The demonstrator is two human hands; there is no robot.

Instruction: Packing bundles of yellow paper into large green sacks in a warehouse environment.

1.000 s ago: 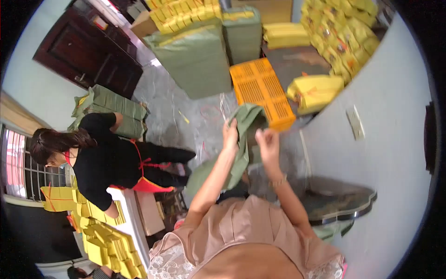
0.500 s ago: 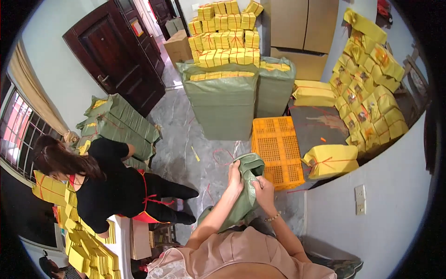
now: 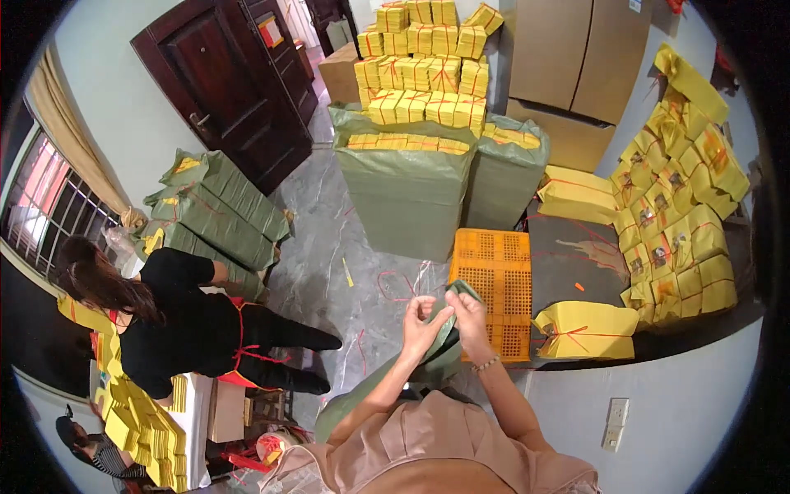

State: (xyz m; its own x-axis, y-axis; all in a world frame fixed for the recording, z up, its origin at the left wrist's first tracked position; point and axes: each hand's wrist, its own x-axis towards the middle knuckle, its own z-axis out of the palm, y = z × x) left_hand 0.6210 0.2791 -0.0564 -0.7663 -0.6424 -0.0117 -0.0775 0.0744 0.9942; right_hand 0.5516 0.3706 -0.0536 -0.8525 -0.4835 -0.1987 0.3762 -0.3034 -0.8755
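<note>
Green sack [image 3: 445,361] beside orange crate [image 3: 492,298]: likely light, limp; take by edge [image 3: 466,288]. Right grip [image 3: 467,317] pinches edge; left grip [image 3: 422,328] curled, hold unclear.

This view sits on my head, the left of a side-by-side pair, and looks steeply down past my blouse [image 3: 436,432], which is closest to the lens at six o'clock. My left hand [image 3: 421,328] and right hand [image 3: 471,323] are near, just off centre toward five. The wide lens also reaches well ahead, to the yellow stacks [image 3: 420,107] at twelve and the dark door [image 3: 218,95] toward eleven. Straight edges bend at the rim, so distances around three o'clock may mislead me.
</note>
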